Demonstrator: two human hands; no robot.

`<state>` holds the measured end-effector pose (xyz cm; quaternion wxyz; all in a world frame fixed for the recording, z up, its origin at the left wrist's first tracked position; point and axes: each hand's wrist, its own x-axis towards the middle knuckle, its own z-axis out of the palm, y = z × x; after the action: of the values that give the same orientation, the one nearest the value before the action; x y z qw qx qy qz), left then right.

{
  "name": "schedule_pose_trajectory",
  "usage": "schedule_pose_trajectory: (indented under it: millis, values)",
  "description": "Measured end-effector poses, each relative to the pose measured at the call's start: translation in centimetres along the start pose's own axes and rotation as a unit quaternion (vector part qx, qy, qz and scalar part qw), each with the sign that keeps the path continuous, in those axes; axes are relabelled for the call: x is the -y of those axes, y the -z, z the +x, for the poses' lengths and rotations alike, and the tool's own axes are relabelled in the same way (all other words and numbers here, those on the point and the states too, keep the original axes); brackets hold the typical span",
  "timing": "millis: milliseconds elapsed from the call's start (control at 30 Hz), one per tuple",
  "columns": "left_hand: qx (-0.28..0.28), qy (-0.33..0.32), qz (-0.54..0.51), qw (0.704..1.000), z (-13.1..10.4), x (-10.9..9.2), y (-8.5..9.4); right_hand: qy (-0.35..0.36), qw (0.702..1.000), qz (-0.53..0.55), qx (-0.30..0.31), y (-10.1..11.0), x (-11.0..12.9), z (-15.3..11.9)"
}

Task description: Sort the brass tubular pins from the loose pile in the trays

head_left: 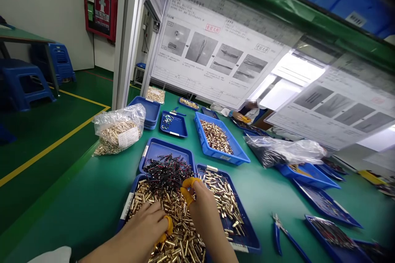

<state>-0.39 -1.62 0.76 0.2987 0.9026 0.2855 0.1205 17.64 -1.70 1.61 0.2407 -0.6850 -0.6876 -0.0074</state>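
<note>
My left hand (146,228) rests low over a blue tray heaped with brass tubes (182,234), its fingers curled and yellow cots on the thumb and a finger. What it pinches, if anything, is hidden. My right hand (200,199), also with yellow finger cots, is closed in a pinch at the right edge of a pile of thin black and red wires (169,170). Anything between those fingertips is too small to make out. To its right, more brass tubes (230,199) lie scattered in another blue tray.
Blue-handled pliers (282,230) lie at the right. A bag of tubes (121,131) stands at the left table edge. Beyond are a blue bin (231,154) of brass pieces and a small tray (174,129). Instruction sheets (216,49) hang above; a person's hand (239,117) shows behind.
</note>
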Motion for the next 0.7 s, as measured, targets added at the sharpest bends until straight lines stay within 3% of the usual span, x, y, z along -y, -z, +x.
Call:
schedule_pose_trajectory:
  millis: [167,367,500,700]
  values:
    - [0.002,0.015,-0.014,1.000,-0.1,-0.7,0.7,-0.050,0.990,0.127,-0.042,0.3,-0.1,-3.2]
    - [-0.064,0.042,-0.152,0.985,0.0,-0.2,0.5,-0.126,0.935,0.315,-0.100,-0.7,0.7,-5.2]
    - [-0.092,0.135,-0.206,0.965,0.3,0.0,0.4,-0.152,0.919,0.345,-0.112,-0.5,1.0,-5.2]
    - [-0.133,0.147,-0.222,0.955,0.6,0.0,0.6,-0.142,0.907,0.386,-0.091,-0.9,0.9,-5.5]
